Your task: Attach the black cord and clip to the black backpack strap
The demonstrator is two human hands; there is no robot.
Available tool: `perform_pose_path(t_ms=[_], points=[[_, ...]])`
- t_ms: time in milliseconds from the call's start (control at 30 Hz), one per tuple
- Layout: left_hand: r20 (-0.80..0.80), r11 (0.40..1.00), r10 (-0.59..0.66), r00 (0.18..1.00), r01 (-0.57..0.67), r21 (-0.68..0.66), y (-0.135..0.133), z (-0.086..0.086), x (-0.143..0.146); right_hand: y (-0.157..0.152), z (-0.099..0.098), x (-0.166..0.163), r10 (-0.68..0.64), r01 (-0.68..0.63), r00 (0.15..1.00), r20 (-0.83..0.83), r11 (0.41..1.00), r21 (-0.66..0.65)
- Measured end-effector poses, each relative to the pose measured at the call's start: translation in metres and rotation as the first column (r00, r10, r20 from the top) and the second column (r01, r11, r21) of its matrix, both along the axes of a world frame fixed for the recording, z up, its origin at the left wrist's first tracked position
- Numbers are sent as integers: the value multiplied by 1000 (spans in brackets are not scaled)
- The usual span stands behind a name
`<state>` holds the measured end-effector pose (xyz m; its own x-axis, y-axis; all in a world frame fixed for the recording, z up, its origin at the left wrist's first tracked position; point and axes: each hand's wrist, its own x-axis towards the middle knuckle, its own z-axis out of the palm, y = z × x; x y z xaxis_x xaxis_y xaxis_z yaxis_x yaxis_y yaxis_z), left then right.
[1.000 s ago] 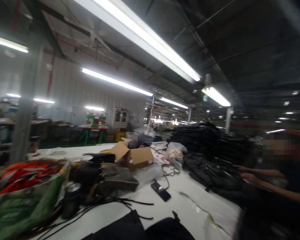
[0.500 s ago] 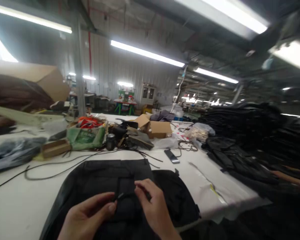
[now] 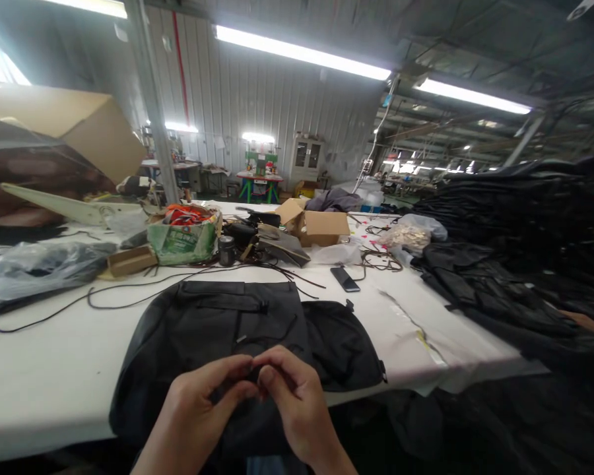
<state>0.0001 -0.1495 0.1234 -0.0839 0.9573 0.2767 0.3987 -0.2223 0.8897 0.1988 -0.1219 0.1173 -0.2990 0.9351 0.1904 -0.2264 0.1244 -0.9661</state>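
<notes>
A black fabric bag [image 3: 272, 310] lies flat on the white table, with straps and a rounded flap on its right side. Over its near part, my left hand [image 3: 202, 396] and my right hand [image 3: 297, 399] meet fingertip to fingertip. Both are closed in a pinch. Something small and dark seems to be between the fingers, but they hide what it is. Just beyond the fingertips, a thin black cord [image 3: 266, 339] with a small pale tip lies across the bag.
Beyond the bag lie loose cords, a phone [image 3: 345, 279], a dark jar [image 3: 226, 251], a green bag with red items [image 3: 183, 241] and an open cardboard box [image 3: 324, 227]. Clear plastic [image 3: 44, 267] covers the left side. Dark fabric is piled high [image 3: 519, 218] at right.
My hands were apart, the left pinching a small dark piece; now their fingertips are together. The view has tilted downward. A pale-tipped cord now shows on the bag beyond the hands.
</notes>
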Motion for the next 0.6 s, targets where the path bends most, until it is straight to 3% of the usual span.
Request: perform_pose_path(t_ms=[167, 433, 600], points=[[-10, 991, -129, 992, 129, 21, -10, 2, -3, 2, -4, 2, 34, -73, 984, -174, 972, -225], [28, 925, -374, 927, 375, -55, -7, 12, -4, -5, -15, -7, 51, -130, 964, -261, 947, -293], [69, 907, -386, 920, 393, -152, -12, 7, -5, -7, -16, -10, 42, -116, 969, -245, 947, -298]])
